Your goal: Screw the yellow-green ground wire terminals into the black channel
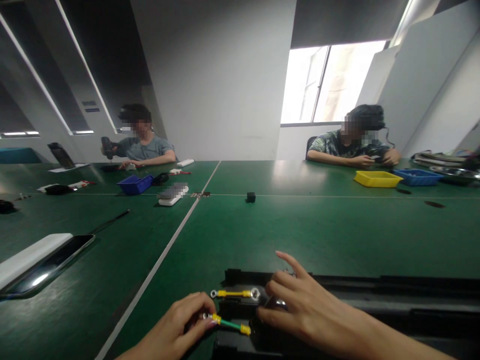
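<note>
Near the bottom centre, my left hand (187, 325) pinches one end of a short green wire with yellow sleeves (230, 325) and a ring terminal. The wire's other end lies on a long black housing (348, 295), close to my right hand. Just above, a yellow cable with ring terminals (235, 294) lies across the housing's left end. My right hand (296, 300) is over the housing, index finger stretched out and the other fingers curled around something shiny that is mostly hidden.
A phone (56, 265) lies at the left beside a white box (30, 255). Further back are a small black block (251, 197), a dark blue tray (135, 184), a yellow tray (377, 179) and a blue tray (419, 177). Two people sit across the table.
</note>
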A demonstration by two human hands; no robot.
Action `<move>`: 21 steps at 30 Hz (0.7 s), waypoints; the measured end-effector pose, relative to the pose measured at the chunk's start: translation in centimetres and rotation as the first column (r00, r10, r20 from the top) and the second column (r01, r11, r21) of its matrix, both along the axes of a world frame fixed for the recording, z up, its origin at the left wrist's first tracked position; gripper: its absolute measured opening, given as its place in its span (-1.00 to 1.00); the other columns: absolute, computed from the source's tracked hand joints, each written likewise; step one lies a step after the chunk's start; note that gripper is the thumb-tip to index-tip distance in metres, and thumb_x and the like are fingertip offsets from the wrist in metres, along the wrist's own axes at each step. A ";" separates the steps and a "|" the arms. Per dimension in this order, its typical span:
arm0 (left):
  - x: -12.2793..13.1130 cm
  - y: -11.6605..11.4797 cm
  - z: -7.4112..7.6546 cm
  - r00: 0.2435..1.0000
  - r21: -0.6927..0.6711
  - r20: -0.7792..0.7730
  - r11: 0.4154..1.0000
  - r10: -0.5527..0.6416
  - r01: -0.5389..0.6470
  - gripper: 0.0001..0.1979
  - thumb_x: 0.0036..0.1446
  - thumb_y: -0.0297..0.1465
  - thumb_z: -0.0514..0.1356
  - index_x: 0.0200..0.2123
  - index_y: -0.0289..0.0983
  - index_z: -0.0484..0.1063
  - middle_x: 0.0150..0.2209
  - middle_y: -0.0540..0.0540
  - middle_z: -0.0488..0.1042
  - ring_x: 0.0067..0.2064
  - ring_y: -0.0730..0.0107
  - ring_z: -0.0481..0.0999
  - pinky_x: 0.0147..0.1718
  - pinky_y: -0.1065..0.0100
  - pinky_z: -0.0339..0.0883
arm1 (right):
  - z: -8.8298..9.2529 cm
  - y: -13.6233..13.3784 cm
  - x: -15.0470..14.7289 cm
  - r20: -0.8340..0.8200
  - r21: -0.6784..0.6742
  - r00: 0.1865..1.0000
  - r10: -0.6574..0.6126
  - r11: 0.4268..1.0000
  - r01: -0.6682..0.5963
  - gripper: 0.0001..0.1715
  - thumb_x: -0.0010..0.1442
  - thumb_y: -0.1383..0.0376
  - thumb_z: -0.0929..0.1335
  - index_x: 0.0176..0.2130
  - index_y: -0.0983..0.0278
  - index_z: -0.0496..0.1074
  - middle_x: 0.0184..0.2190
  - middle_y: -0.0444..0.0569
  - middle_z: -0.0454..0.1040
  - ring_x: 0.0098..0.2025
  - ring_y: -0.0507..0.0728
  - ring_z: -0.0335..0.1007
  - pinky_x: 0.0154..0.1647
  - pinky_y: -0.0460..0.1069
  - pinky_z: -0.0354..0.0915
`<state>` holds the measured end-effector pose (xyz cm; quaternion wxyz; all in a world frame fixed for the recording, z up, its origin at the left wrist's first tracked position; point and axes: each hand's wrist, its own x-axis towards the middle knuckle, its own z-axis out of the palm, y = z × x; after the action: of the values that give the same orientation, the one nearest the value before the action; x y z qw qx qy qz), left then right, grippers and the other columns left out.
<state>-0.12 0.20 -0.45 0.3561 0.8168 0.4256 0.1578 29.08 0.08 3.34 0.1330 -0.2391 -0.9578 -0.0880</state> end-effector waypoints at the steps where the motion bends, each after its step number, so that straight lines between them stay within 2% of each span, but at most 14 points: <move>1: 0.0 0.0 0.0 1.000 -0.001 -0.002 1.000 0.002 -0.002 -0.82 0.32 -0.31 0.05 -0.25 -0.26 0.39 -0.28 -0.01 0.45 -0.25 0.34 0.44 -0.26 0.45 0.24 | 0.0 0.0 0.1 0.000 -0.021 1.000 -0.005 1.000 0.005 -0.69 0.40 0.36 0.15 -0.08 0.15 0.42 -0.38 -0.13 0.32 -0.29 0.09 0.19 0.29 0.28 -0.28; 12: 0.2 -0.1 0.1 1.000 -0.001 -0.011 1.000 0.006 -0.006 -0.82 0.32 -0.31 0.05 -0.25 -0.26 0.39 -0.28 -0.02 0.45 -0.25 0.33 0.44 -0.26 0.44 0.24 | -0.9 -0.2 0.2 -0.088 -0.117 0.995 -0.038 0.993 0.028 -0.69 0.30 0.43 0.22 -0.07 0.13 0.42 -0.33 -0.09 0.33 -0.26 0.11 0.15 0.20 0.18 -0.12; 21: -0.2 0.0 -0.3 1.000 0.032 -0.017 0.999 -0.020 0.021 -0.82 0.32 -0.31 0.05 -0.25 -0.25 0.39 -0.30 -0.02 0.45 -0.28 0.33 0.44 -0.29 0.45 0.25 | -0.8 -0.2 0.2 -0.078 -0.107 0.996 -0.050 0.993 0.042 -0.65 0.24 0.45 0.24 -0.08 0.10 0.42 -0.36 -0.10 0.34 -0.29 0.10 0.16 0.17 0.20 -0.17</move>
<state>-0.30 0.23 -0.76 0.3411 0.8279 0.4177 0.1538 29.29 -0.13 2.57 0.1565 -0.2712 -0.9492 -0.0309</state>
